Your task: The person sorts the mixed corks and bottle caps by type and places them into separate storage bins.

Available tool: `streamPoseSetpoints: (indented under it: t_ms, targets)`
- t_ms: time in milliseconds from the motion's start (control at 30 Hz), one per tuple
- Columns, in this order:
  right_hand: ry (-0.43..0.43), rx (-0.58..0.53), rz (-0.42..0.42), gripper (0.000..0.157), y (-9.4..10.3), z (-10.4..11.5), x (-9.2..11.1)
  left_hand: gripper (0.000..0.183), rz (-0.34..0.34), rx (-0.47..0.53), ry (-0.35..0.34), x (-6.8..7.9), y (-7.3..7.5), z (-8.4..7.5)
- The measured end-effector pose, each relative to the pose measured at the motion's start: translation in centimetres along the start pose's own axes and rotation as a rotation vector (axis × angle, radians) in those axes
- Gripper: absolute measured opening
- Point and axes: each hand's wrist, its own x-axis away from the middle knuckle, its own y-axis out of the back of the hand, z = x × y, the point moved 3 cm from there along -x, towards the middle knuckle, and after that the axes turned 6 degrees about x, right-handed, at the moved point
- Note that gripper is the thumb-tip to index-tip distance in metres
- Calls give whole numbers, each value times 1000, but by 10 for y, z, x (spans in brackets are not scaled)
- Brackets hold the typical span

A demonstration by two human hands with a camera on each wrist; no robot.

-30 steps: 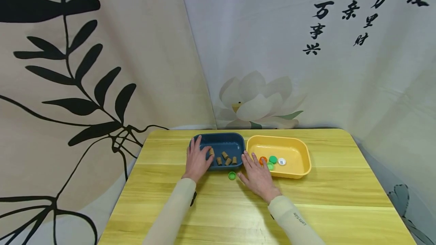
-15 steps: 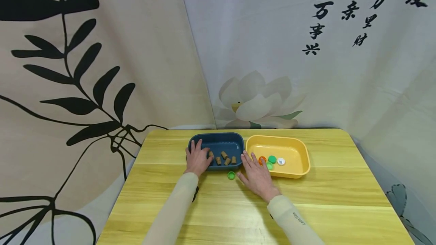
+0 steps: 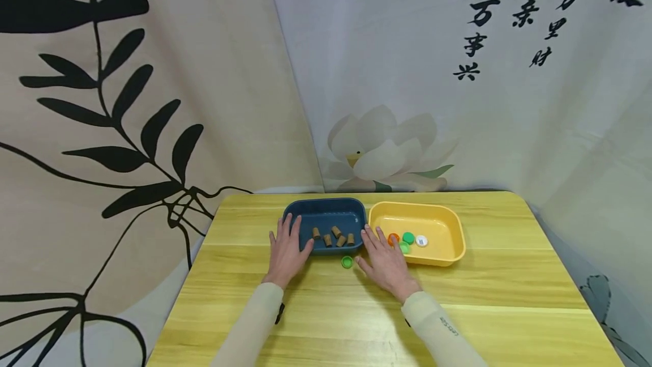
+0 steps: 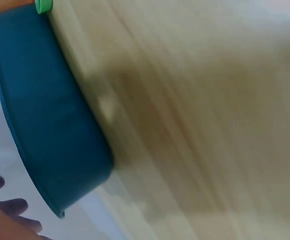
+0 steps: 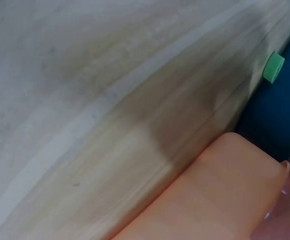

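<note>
My left hand (image 3: 286,251) lies with fingers spread at the left front corner of a dark blue tray (image 3: 351,220). Nothing is held in it; whether it touches the rim I cannot tell. Several brown corks (image 3: 327,240) lie inside that tray. At the right, my right hand (image 3: 383,262) reaches with extended fingers over the left front edge of a yellow tray (image 3: 448,237), near the blue tray. Close to its fingers in the yellow tray are an orange cap (image 3: 393,238), two green caps (image 3: 408,237) and a white cap (image 3: 421,241).
A green cap (image 3: 347,262) sits on the wooden table (image 3: 346,321) just before the blue tray, between the hands. The two trays stand side by side near the table's back edge. Printed curtains (image 3: 229,72) hang behind.
My left hand has drawn back from over the blue tray toward the left and front, and its fingers have straightened. The right hand stays in place.
</note>
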Motion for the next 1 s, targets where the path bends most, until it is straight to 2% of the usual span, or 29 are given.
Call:
streamPoseSetpoints:
  t_ms: [167, 333, 567, 667, 800, 1000]
  targets:
    - [18, -12, -105, 65, 4, 3, 5, 73, -24, 49, 8, 16, 5, 4]
    - [90, -30, -244, 57, 7, 17, 14, 71, -34, 83, 11, 30, 6, 4]
    - [171, -84, -327, 46, 6, 34, 24, 70, -73, 86, -3, 44, 4, 4]
    - [182, -112, -313, 41, 4, 38, 25, 72, -80, 102, 7, 50, 3, 4]
    - [197, -137, -250, 40, -1, 43, 25, 75, -78, 113, 26, 56, 1, 4]
    - [209, -105, -153, 41, -8, 50, 24, 75, -72, 112, 42, 64, -1, 4]
